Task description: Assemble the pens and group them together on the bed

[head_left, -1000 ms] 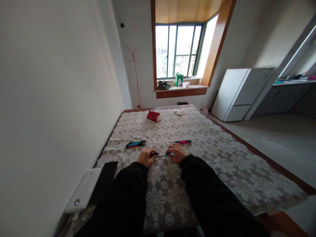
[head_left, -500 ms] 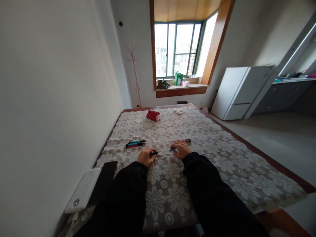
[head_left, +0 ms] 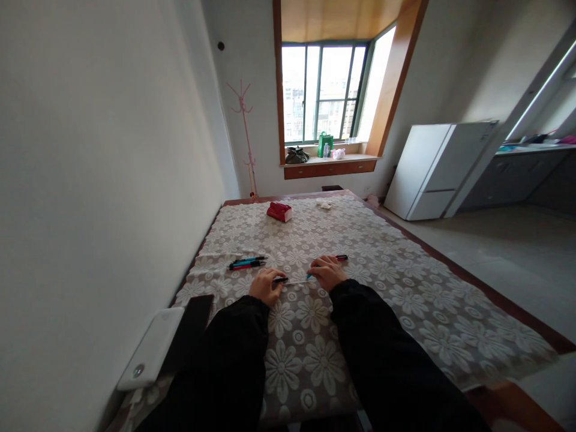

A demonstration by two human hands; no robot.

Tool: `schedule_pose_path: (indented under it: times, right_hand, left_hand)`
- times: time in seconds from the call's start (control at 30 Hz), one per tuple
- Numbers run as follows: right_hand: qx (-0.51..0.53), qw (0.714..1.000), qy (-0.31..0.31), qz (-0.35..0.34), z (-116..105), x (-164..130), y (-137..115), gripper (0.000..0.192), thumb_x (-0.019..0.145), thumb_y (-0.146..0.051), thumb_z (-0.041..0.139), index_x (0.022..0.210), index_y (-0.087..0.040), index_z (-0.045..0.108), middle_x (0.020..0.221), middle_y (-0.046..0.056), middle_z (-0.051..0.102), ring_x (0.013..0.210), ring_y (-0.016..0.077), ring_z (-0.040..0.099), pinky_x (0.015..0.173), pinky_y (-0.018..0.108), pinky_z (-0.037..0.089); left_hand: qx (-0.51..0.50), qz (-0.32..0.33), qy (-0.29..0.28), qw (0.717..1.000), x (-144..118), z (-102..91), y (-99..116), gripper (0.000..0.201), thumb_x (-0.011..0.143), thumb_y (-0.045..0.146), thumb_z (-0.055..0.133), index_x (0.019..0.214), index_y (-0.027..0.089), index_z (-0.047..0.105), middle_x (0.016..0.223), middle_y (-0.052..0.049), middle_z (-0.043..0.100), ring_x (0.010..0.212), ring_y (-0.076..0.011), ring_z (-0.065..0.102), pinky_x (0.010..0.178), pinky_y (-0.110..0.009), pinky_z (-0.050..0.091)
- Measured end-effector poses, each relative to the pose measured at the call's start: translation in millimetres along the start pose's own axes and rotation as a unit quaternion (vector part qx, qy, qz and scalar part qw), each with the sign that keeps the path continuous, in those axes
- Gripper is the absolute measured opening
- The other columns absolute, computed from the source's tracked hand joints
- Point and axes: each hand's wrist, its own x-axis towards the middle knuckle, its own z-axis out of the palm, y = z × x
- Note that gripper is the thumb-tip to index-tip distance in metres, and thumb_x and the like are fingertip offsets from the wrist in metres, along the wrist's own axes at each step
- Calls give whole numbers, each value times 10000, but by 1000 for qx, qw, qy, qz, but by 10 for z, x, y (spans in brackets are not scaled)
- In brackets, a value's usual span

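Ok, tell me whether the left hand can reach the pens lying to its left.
Probably yes: the left hand is close to those pens, with only tablecloth visible between, though its grip on the black pen part may hinder it.

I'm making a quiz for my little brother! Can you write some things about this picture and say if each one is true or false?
1. The left hand holds a black piece. True.
2. The other hand holds nothing. False: the right hand holds a blue piece.
3. The red packet lies on the tablecloth. True.
4. A green fridge is there. False: the fridge is white.
5. The pink coat stand is left of the window. True.
6. The tall bag by the window is red. False: that bag is green.
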Motion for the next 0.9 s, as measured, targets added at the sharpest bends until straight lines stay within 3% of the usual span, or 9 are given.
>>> schedule_pose_path:
  times: [0.23, 0.4, 0.47, 0.57, 0.73, 0.8, 0.9]
  right_hand:
    - [1, 1000, 5, 5, -18, 7, -23, 166, 823, -179, 615, 855, -305, 718, 929, 19, 663, 959, 203, 524, 916, 390, 271]
    - [105, 992, 49, 45, 11, 38, -103, 157, 836, -179, 564, 934, -246, 665, 900, 35, 674, 900, 189, 560, 888, 361, 350]
    - [202, 974, 74, 75, 19, 61, -167, 199, 848, -194, 532, 1017, -232, 630, 856, 32, 671, 837, 173, 574, 814, 329, 406]
    - [376, 918, 73, 100, 27, 96, -277, 285, 866, -238, 485, 1142, -221, 557, 840, 22, 655, 732, 139, 575, 666, 270, 450]
    - [576, 808, 49, 119, 80, 126, -425, 262, 776, -345, 634, 976, -206, 538, 864, 22, 651, 683, 140, 608, 583, 268, 495]
    - [590, 796, 42, 125, 113, 126, -461, 282, 725, -367, 693, 891, -198, 541, 869, 29, 660, 703, 153, 624, 600, 281, 507]
    - [535, 835, 28, 127, 152, 117, -489, 265, 701, -373, 720, 819, -182, 578, 812, 23, 654, 711, 150, 610, 630, 280, 495]
  left_hand:
    - [0, 11, 6, 1000, 4, 5, -12, 236, 744, 155, 595, 952, 240, 666, 988, -35, 659, 1002, -216, 562, 916, -359, 433]
    - [-1, 25, 23, 999, 7, -12, 15, 220, 761, 161, 597, 953, 244, 666, 982, -33, 662, 998, -214, 561, 918, -362, 433]
    - [-3, 34, 32, 999, 8, -32, 45, 196, 783, 186, 597, 957, 245, 665, 980, -36, 666, 995, -212, 563, 923, -362, 429]
    - [-11, 45, 41, 998, 9, -75, 103, 158, 828, 243, 581, 962, 247, 664, 977, -40, 672, 989, -204, 568, 925, -359, 427]
    - [-25, 48, 44, 998, 4, -137, 182, 202, 881, 333, 525, 993, 236, 662, 971, -54, 680, 975, -203, 577, 911, -366, 434]
    - [-30, 53, 33, 998, 1, -138, 190, 226, 858, 372, 561, 1002, 230, 662, 966, -61, 684, 973, -210, 579, 903, -367, 439]
    - [-36, 65, 5, 997, -3, -113, 174, 217, 830, 371, 605, 984, 232, 668, 907, -46, 694, 929, -199, 588, 868, -338, 454]
